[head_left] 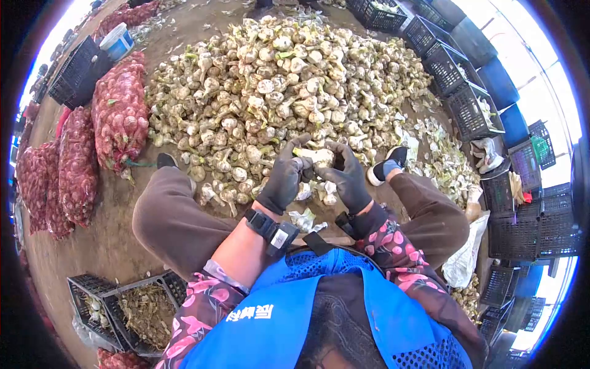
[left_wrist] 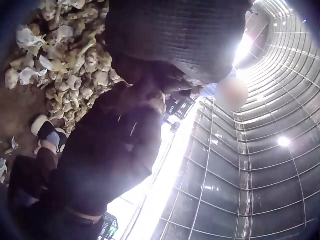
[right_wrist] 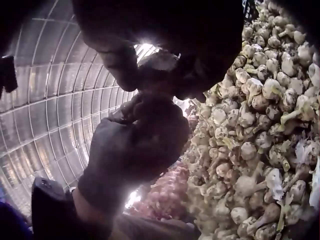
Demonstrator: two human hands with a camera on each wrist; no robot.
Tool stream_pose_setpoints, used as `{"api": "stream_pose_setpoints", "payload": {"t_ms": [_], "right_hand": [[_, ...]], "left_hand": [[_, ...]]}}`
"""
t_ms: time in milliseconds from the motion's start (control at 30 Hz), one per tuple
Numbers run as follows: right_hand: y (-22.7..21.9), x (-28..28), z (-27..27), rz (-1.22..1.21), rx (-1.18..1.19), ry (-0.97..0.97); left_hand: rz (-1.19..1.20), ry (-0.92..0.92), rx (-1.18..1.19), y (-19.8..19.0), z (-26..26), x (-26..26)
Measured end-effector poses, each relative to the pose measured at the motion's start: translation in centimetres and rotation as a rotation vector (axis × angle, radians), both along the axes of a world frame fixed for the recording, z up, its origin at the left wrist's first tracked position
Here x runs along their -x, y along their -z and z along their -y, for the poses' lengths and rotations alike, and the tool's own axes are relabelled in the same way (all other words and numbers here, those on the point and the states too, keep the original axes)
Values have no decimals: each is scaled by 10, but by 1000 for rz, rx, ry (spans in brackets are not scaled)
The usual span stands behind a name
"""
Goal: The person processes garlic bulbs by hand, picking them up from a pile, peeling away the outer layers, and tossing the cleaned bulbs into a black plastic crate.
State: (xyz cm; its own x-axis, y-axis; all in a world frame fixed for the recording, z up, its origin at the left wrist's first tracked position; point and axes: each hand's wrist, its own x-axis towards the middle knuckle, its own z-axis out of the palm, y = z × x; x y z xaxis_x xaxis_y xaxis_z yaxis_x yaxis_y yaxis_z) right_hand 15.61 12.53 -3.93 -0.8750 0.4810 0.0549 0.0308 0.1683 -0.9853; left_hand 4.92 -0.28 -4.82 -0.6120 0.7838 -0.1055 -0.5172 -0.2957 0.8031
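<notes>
Closest is the blue vest, its white characters too skewed to read surely; a small label on the left wrist's strapped device is unreadable too. Above the heap, the garlic sits between both gloved hands — the left hand pinches its stem side, the right hand curls round the other. Both wrist views are dark — fingertips partly hidden
</notes>
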Motion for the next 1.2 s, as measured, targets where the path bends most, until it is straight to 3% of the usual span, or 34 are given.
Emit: {"api": "stream_pose_setpoints", "payload": {"t_ms": [33, 100, 233, 300, 400, 533, 567, 600, 633, 667, 733, 767, 800, 833, 867, 933, 967, 1000, 1033, 1067, 1100, 1133, 1167, 1200], "right_hand": [[-1, 0, 1, 1, 2, 1], [-4, -1, 5, -97, 289, -41], [-1, -3, 4, -169, 219, -95], [0, -2, 5, -229, 967, -86], [3, -2, 0, -148, 787, -32], [26, 3, -10, -168, 891, -96], [34, 5, -9, 3, 366, 58], [42, 1, -7, -6, -3, 150], [31, 2, 3, 24, -372, 303], [43, 2, 3, -129, -672, 332], [51, 8, -9, -176, -971, 327], [46, 4, -10, -179, -974, 334], [40, -2, -9, 1, -633, 206], [35, -2, -7, 80, -455, 124], [31, -2, -5, 170, -283, 63], [23, -6, -3, -70, -102, 28], [14, -8, -3, -139, -39, 11], [5, -11, -3, -207, 23, -8], [-6, -12, -6, -133, 408, -50], [-9, -13, -8, -127, 531, -59], [-6, -11, -11, -142, 471, -55], [-3, -10, -16, -157, 423, -52], [-4, -9, -19, -180, 477, -57], [-5, -13, -19, -246, 768, -65]], "left_hand": [[-33, -22, 28, -5, -1, -1], [-96, -8, 63, -13, 4, -2], [-211, 57, 99, -16, 6, 1], [-237, 74, 99, -20, 7, -2], [-92, 117, -32, -26, 5, -7], [-176, 109, -20, -29, 2, -12], [-224, 154, 33, -28, 3, -13], [-272, 201, 86, -28, 2, -14], [-594, 135, 44, -22, -4, -14], [-608, 120, 32, -16, -5, -17], [-379, 129, 7, -10, -6, -20], [-384, 133, 3, -7, -5, -17], [-237, 176, 58, -5, 0, -13], [-90, 213, 116, -2, 4, -9], [-89, 205, 122, 2, 3, -7], [-230, 47, 275, 17, -2, -6], [-1138, -224, 437, 29, -3, 0], [-1133, -226, 436, 43, -3, 1], [-1289, 67, 612, 53, -2, -1], [-1427, 375, 782, 68, -3, -3], [-1363, 468, 656, 104, -8, -7], [-1224, 364, 402, 114, -5, -13], [-1304, 263, 443, 106, -1, -18], [-1374, 161, 485, 99, 2, -22]]}}
